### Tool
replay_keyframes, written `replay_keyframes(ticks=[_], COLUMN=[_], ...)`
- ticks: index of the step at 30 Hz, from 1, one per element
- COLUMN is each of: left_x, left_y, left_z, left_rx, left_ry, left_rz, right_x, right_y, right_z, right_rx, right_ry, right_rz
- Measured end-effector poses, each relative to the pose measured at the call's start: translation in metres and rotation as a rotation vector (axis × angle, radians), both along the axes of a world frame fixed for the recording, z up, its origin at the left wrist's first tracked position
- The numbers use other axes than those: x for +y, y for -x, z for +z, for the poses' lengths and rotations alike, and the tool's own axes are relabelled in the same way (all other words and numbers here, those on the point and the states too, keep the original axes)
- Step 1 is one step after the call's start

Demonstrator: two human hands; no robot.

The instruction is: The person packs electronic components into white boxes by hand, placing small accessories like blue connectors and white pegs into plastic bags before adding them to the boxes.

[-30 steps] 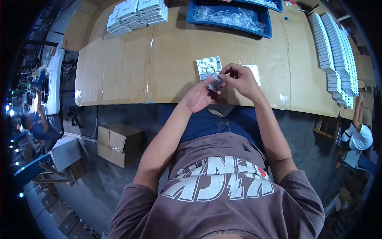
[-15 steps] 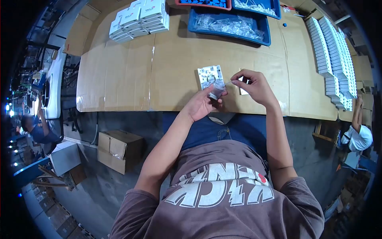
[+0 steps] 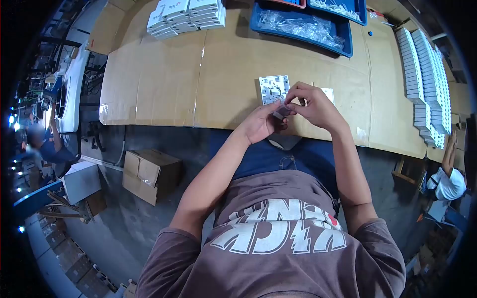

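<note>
- Cardboard sheeting covers the worktable point(image 3: 164, 74), and a white square plate point(image 3: 274, 88) lies flat on it close to the near edge.
- Beyond the white square plate, at the far side, stands a blue tray point(image 3: 348, 47) of clear bags. Far-left of the plate sit stacked white boxes point(image 3: 186, 15), and well to its right run long rows of white boxes point(image 3: 422, 69).
- Just right of the plate lies a second white plate point(image 3: 328, 93), partly hidden.
- Below the plate and left of it, a cardboard carton point(image 3: 149, 174) stands on the grey floor. Other people work far to the plate's left point(image 3: 42, 144) and right point(image 3: 447, 179).
- The left hand point(image 3: 261, 124) reaches up from the near side of the plate, palm turned up and inward, with its fingers curled and closed on a small clear packet point(image 3: 281, 111).
- The right hand point(image 3: 313, 107) comes in from the plate's right with a bent wrist and knuckles up. Its fingertips are pinched together at the packet's upper end.
- The packet is held off the table, just nearer than the plate's near-right corner and between both hands. It looks slanted, upper end toward the plate, but it is too small to tell its long axis surely.
</note>
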State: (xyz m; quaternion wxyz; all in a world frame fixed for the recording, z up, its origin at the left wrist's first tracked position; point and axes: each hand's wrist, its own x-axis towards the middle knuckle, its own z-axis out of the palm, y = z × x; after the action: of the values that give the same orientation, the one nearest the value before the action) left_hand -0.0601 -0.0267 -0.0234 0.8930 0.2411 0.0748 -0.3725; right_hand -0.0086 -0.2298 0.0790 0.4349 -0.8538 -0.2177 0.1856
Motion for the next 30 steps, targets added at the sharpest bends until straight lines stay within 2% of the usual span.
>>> replay_keyframes(ticks=[4, 9, 13, 17, 21, 30], left_x=[0.0, 0.002, -0.005, -0.01, -0.015, -0.021], left_y=[0.001, 0.0, 0.007, 0.01, 0.009, 0.014], left_z=[0.001, -0.008, -0.004, 0.008, 0.016, 0.023], left_rx=[-0.019, 0.008, -0.197, -0.273, -0.268, -0.31], left_ry=[-0.06, -0.003, -0.191, -0.275, -0.342, -0.481], left_rz=[0.005, 0.01, 0.001, -0.019, -0.044, -0.016], right_x=[-0.007, -0.006, -0.014, -0.02, -0.027, -0.03], right_y=[-0.007, -0.007, -0.004, -0.002, 0.001, 0.004], right_z=[-0.003, -0.001, -0.01, -0.004, -0.012, -0.017], right_rx=[-0.015, 0.049, 0.122, 0.208, 0.12, 0.245], right_ry=[-0.006, 0.002, -0.04, 0.013, -0.014, -0.188], right_rz=[0.129, 0.214, 0.121, 0.03, 0.004, -0.099])
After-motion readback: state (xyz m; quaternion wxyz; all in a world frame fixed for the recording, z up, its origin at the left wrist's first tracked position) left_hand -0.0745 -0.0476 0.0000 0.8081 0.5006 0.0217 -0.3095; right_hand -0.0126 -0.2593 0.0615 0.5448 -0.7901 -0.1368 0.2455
